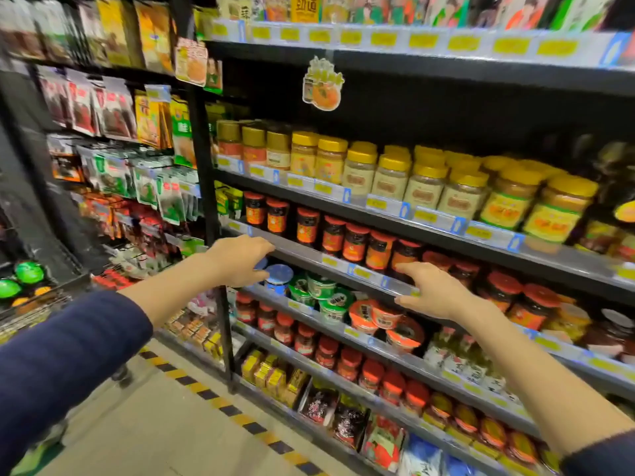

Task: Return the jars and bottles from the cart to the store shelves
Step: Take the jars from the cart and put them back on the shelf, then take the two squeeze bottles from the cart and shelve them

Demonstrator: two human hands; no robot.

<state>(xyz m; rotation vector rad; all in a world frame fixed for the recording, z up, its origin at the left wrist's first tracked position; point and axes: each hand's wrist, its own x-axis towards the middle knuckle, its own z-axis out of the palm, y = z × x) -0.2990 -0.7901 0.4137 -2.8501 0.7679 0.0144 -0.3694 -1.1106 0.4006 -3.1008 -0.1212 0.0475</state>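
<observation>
Blue lids are seen at mid-frame: one jar (279, 276) stands under the grey shelf rail (299, 250), just right of the left hand (238, 259). That hand's fingers are curled over a second blue lid (260, 263); whether it is gripped cannot be told. The right hand (436, 290) is held loosely spread before the rail, holding nothing. Red-lidded jars (354, 242) are ranged above, green cups (321, 286) just right of the jar, the cart (51, 297) at the left edge
</observation>
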